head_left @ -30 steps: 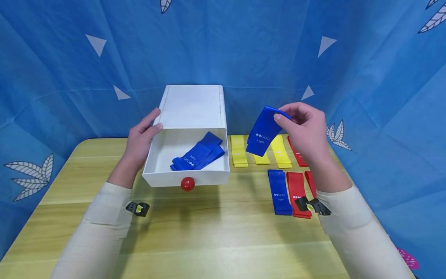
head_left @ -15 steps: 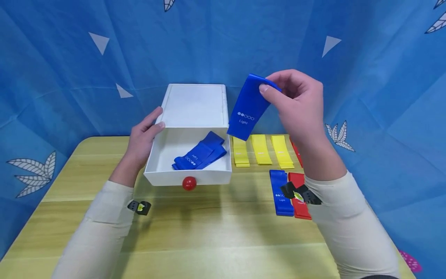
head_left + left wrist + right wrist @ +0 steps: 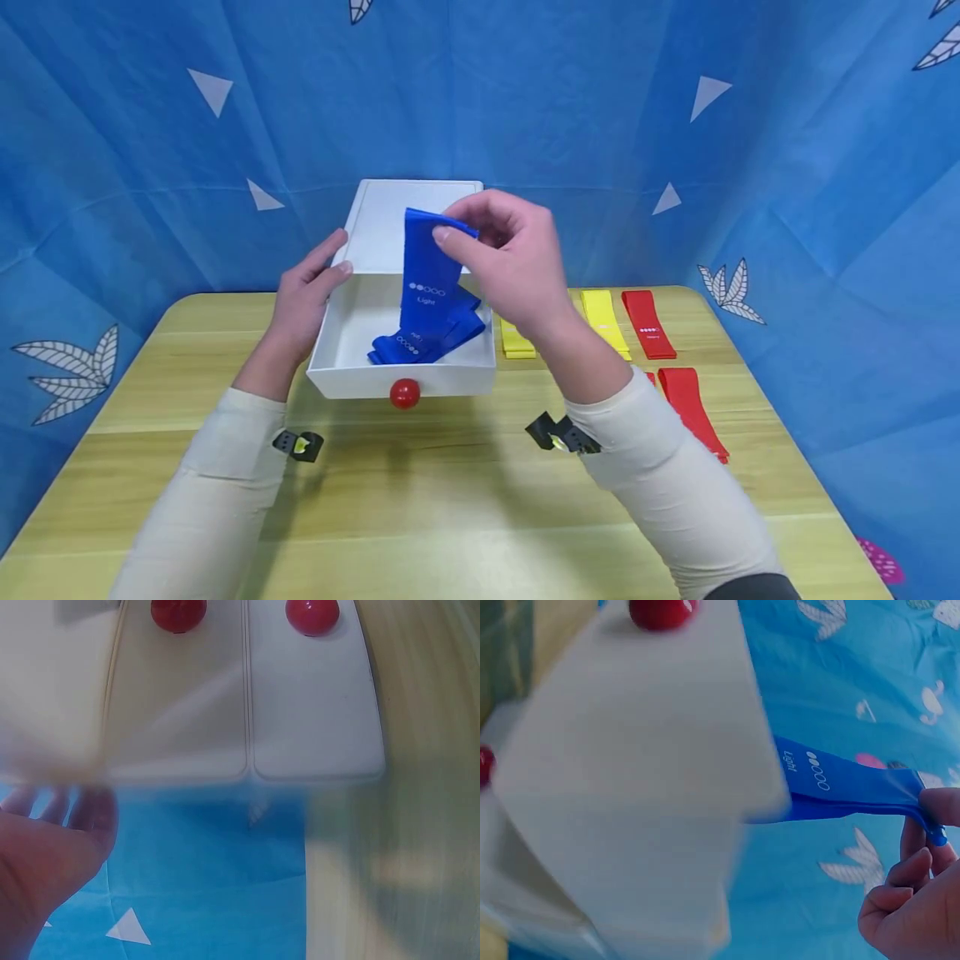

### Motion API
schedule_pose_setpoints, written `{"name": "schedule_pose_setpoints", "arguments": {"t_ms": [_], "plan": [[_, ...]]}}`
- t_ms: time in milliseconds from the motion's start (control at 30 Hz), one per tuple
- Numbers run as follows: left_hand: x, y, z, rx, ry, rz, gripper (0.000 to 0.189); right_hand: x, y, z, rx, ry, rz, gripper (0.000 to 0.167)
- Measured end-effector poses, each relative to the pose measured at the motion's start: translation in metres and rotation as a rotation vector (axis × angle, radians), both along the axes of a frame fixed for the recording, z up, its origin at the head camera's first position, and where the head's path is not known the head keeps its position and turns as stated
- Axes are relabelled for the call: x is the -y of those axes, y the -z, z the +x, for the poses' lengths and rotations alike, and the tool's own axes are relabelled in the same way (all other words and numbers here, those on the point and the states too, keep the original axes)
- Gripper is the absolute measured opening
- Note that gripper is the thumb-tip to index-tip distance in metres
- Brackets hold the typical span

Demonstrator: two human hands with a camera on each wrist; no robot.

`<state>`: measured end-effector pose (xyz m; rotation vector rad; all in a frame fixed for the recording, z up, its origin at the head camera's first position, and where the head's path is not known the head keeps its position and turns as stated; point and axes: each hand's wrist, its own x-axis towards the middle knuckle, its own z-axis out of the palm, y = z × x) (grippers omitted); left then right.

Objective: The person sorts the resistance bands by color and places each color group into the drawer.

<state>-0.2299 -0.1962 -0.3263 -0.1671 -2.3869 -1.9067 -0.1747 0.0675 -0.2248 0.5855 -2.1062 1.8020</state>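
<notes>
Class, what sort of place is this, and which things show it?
Probably a makeshift filming corner: a printed blue cloth hangs behind a wood-grain table, and a dark device sits at each cuff.

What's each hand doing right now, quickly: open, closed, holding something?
Left hand: open, resting against the side of a white rectangular drawer box.
Right hand: closed, pinching a flat, folded blue band marked "Light".
</notes>
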Motion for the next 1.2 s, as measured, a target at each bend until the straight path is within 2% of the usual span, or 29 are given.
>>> {"name": "schedule_pose_setpoints", "arguments": {"t_ms": [267, 367, 533, 667, 1200], "plan": [[0.002, -0.001, 0.002, 0.011, -0.009, -0.01, 0.053, 0.039, 0.014, 0.009, 0.043, -0.111, -0.044, 0.01], [0.002, -0.001, 0.003, 0.011, -0.008, -0.028, 0.054, 0.044, 0.02, 0.011, 0.082, -0.12, -0.058, 0.01], [0.002, 0.001, 0.003, 0.009, -0.007, -0.007, 0.053, 0.043, 0.033, 0.01, 0.148, -0.058, -0.004, 0.01], [0.001, 0.001, 0.003, 0.004, -0.017, -0.001, 0.053, 0.038, 0.04, 0.008, 0.152, -0.003, 0.055, 0.011], [0.002, 0.001, 0.004, 0.007, -0.009, 0.011, 0.054, 0.016, 0.051, -0.009, 0.181, 0.125, 0.346, 0.011]]}}
